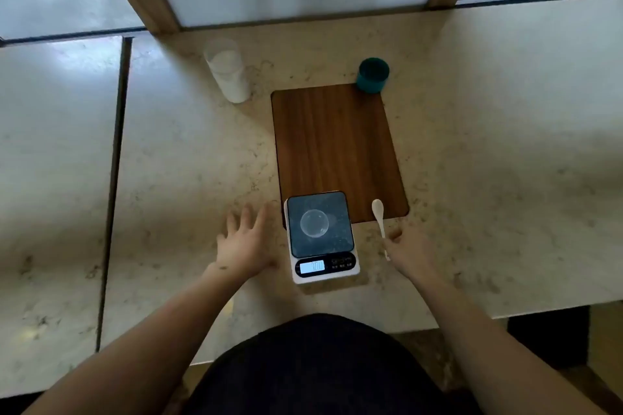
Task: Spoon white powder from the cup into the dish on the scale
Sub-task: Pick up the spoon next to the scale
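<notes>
A clear cup [229, 76] filled with white powder stands at the back left of the counter. Near the front edge sits a digital scale [337, 212] with a lit display, and a small clear round dish [314, 223] rests on its dark platform. A white spoon [379, 212] lies to the right of the scale, its bowl on the wooden board. My right hand [409, 254] is at the spoon's handle with thumb and curled fingers closed on it. My left hand [244, 242] lies flat on the counter just left of the scale, fingers spread, holding nothing.
A dark wooden board [333, 141] lies behind and partly under the scale. A teal cup [372, 76] stands at the board's far right corner. The stone counter [505, 178] ends at a window frame behind, and a seam runs along its left side.
</notes>
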